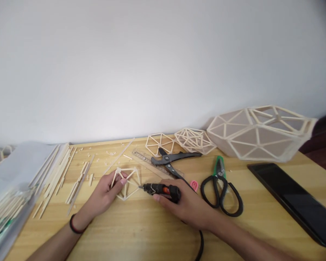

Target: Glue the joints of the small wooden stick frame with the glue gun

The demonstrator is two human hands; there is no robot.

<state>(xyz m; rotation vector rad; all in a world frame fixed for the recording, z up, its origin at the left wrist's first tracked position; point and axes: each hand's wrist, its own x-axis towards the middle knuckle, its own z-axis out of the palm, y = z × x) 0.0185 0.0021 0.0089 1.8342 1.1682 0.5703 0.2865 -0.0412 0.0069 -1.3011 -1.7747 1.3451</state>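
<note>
My left hand rests on the wooden table and pinches a small frame of pale wooden sticks, fingers closed on its left side. My right hand is wrapped round a black and orange glue gun. The gun's tip touches the right side of the stick frame. A black cord runs from under my right wrist towards me.
Loose wooden sticks and a clear plastic box lie at left. Behind are a ruler, black pliers, green-handled scissors, stick polyhedra, a large faceted shade. A dark tablet lies at right.
</note>
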